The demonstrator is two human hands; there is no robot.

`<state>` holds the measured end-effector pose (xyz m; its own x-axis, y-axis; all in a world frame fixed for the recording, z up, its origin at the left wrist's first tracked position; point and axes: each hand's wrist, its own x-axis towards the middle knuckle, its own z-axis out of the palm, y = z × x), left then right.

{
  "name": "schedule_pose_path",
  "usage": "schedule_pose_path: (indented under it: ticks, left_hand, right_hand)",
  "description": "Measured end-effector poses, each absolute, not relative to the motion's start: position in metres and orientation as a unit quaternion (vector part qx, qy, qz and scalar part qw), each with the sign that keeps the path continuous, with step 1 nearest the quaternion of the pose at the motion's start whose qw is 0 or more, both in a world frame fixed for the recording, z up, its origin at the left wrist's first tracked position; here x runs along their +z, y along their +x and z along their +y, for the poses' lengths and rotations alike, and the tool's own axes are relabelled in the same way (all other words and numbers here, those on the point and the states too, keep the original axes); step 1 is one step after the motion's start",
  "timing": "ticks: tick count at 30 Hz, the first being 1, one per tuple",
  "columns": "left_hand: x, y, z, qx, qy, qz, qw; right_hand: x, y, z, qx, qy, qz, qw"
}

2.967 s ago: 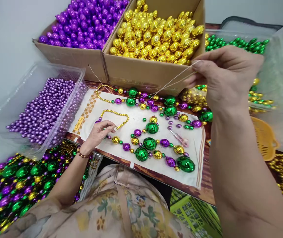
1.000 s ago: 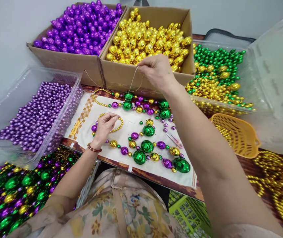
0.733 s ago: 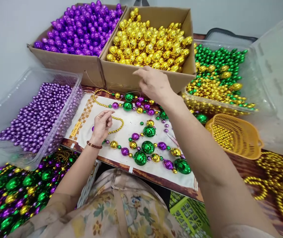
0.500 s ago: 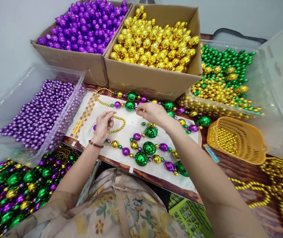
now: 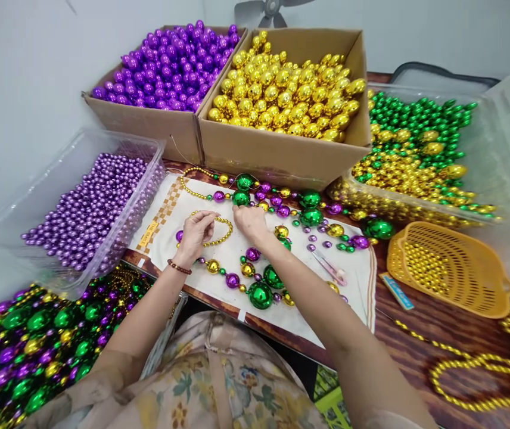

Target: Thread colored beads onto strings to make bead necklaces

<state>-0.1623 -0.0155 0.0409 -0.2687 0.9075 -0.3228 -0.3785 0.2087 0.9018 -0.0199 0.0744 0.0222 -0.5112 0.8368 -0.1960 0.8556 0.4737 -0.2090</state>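
My left hand (image 5: pixel 198 233), a brown bead bracelet (image 5: pixel 179 267) at its wrist, is closed in a pinch at a bead necklace. The gold beads of the necklace (image 5: pixel 230 227) curve out from the fingertips and back under the hand. My right hand (image 5: pixel 251 226) is closed just to the right; any small thing in its fingers is hidden. Under both hands lies a white towel (image 5: pixel 219 286). Purple, gold and green beads on strings lie around them, among them a large green bead (image 5: pixel 260 295). Behind the right hand runs another beaded string (image 5: pixel 219 195).
Two cardboard boxes, of purple balls (image 5: pixel 170 71) and gold balls (image 5: pixel 282 89), stand behind. Clear bins hold purple beads (image 5: pixel 89 208) and green and gold beads (image 5: pixel 425 125). A yellow basket (image 5: pixel 473 268), pink-handled snips (image 5: pixel 339 276) and gold strands (image 5: pixel 478 360) are at right.
My right hand has drawn down and left, closer to the left hand, uncovering snips and loose beads on the towel. The left hand keeps its pinch. The view has shifted.
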Motion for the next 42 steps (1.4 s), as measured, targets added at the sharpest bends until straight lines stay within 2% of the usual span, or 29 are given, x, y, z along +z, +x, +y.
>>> schedule_pose_path:
  ticks: [8,18,23,27,31,35,37,40,42]
  left_hand:
    - [0.032,-0.158,-0.010,0.582,0.244,0.538,0.559]
    - [0.018,-0.124,0.007,0.582,0.253,0.500,0.589]
    - [0.016,-0.094,0.019,0.607,0.304,0.415,0.606]
    - [0.018,-0.085,0.022,0.569,0.312,0.404,0.644]
    - [0.019,-0.084,0.021,0.503,0.343,0.432,0.666]
    - [0.020,-0.081,0.022,0.485,0.390,0.465,0.629]
    - [0.020,-0.080,0.023,0.487,0.399,0.477,0.613]
    - [0.021,-0.081,0.023,0.479,0.413,0.485,0.604]
    - [0.022,-0.082,0.022,0.472,0.424,0.492,0.597]
  right_hand:
    - [0.019,-0.001,0.077,-0.237,0.535,0.809,-0.054]
    - [0.026,0.028,0.072,-0.528,0.501,0.624,-0.284]
    - [0.028,0.042,0.064,-0.573,0.478,0.548,-0.377]
    - [0.026,0.053,0.064,-0.575,0.477,0.516,-0.418]
    - [0.020,0.058,0.060,-0.566,0.488,0.509,-0.427]
    - [0.015,0.076,0.049,-0.539,0.509,0.522,-0.421]
    - [0.016,0.103,0.039,-0.489,0.535,0.556,-0.407]
    - [0.023,0.167,0.016,-0.337,0.622,0.624,-0.332]
    - [0.028,0.212,-0.003,-0.250,0.694,0.639,-0.219]
